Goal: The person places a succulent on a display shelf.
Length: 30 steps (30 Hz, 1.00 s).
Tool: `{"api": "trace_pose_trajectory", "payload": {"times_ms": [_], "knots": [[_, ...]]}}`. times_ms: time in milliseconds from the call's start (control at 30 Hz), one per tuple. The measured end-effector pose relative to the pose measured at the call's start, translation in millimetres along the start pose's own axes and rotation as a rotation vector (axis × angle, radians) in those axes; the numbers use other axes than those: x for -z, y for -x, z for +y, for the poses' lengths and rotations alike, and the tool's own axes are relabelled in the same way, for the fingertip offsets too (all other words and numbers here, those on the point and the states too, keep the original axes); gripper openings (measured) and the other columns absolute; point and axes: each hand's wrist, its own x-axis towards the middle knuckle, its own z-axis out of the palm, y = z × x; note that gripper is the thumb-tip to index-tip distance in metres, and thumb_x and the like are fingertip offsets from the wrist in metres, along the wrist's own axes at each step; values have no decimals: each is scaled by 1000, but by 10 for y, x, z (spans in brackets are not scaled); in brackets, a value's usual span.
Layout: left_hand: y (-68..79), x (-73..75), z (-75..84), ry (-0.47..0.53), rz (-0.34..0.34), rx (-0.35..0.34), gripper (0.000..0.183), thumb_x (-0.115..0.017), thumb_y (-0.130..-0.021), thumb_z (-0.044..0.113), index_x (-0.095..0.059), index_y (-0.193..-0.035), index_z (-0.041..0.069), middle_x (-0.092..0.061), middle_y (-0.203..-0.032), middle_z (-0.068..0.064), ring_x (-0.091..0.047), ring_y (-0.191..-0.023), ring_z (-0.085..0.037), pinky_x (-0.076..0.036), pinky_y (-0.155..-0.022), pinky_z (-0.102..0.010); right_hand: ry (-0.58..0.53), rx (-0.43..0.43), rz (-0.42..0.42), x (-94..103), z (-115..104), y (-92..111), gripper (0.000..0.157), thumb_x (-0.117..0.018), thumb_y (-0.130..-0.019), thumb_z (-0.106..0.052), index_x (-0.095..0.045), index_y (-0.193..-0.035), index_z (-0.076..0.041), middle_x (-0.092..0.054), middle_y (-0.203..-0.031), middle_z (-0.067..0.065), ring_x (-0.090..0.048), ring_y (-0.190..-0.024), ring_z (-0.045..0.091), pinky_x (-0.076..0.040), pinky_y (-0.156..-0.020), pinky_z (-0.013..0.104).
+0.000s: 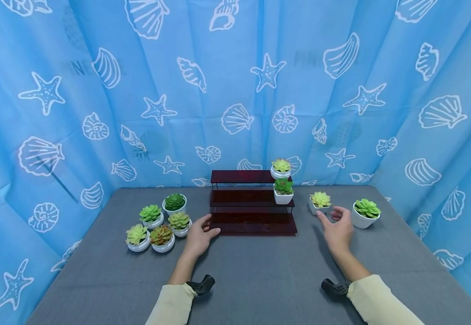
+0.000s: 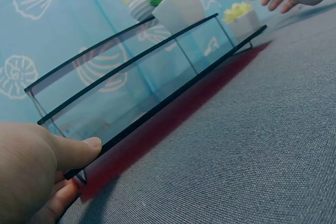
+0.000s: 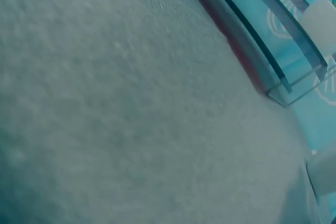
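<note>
The right wrist view's top edge cuts off the rack

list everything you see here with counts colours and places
table: 1, grey, lower view
three-tier shelf: 1, dark red, table centre
yellow-green succulent: 1, white pot, top tier, right
bright green succulent: 1, white pot, middle tier, right
pale yellow succulent: 1, white pot, right of shelf
green succulent: 1, white pot, farthest right
succulent cluster: 5, greens and orange-brown, white pots, left
curtain: count unclear, blue, white shells, behind
sleeves: 2, cream, lower view
wrist devices: 2, black, by sleeves
left hand: 1, bare, gripping shelf's left end
right hand: 1, bare, by pale yellow succulent
</note>
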Motion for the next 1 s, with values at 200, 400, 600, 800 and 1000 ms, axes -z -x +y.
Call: {"api": "trace_pose_trajectory", "payload": {"times_ms": [200, 400, 600, 800, 1000], "knots": [[4, 4, 11, 0, 0, -2, 55, -72, -89, 11, -52, -139, 2, -57, -130, -21, -55, -116, -34, -47, -95, -46, 40, -56, -37, -9, 25, -53, 56, -74, -88, -22, -47, -129, 5, -56, -116, 24, -54, -105, 37, -41, -88, 49], [-1, -1, 3, -5, 0, -4, 55, -72, -89, 10, -52, -139, 1, -57, -129, -22, -55, -116, -34, -48, -95, -46, 82, -114, -74, -68, 49, -134, 62, -73, -89, -26, -44, -135, 4, -53, -119, 25, -53, -108, 39, -42, -88, 52], [7, -5, 6, 3, -5, 7, 54, -71, -90, 11, -51, -140, 3, -56, -131, -21, -54, -118, -33, -47, -96, -45, 128, -137, -87, -144, 50, -199, 64, -72, -88, -27, -43, -135, 4, -53, -118, 25, -50, -107, 40, -41, -86, 54], [13, 0, 24, 5, -8, 9, 54, -71, -90, 11, -51, -140, 3, -56, -131, -20, -55, -117, -33, -47, -95, -45, 140, -153, -95, -179, 57, -219, 64, -72, -89, -27, -43, -135, 6, -52, -119, 26, -47, -111, 42, -35, -92, 55], [-3, 5, 13, 3, -2, 2, 55, -71, -89, 11, -51, -140, 2, -57, -130, -21, -55, -116, -33, -48, -94, -45, 137, -139, -99, -198, 68, -234, 62, -73, -88, -27, -46, -132, 7, -54, -118, 27, -45, -112, 42, -32, -94, 55]]}}
